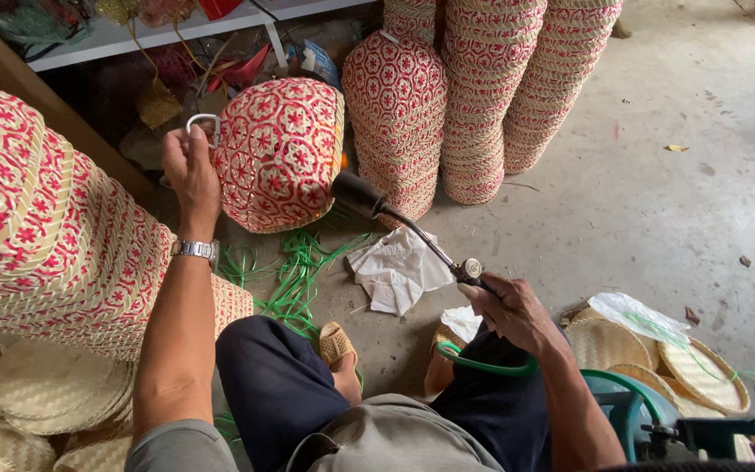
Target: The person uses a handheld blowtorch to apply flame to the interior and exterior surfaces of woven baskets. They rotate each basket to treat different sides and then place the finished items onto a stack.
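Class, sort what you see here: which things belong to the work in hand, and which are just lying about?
In use:
left hand holding the basket by its metal hook
right hand gripping the torch
green hose

Lying about:
basket stacks
white cloth
green strips
flat woven lids

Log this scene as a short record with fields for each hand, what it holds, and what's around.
left hand: grips a metal handle of a red and cream woven basket, held up
right hand: holds a gas torch, nozzle at the basket
hose: green hose runs from the torch
floor: white cloth, green strips
surroundings: stacked matching baskets, flat woven trays
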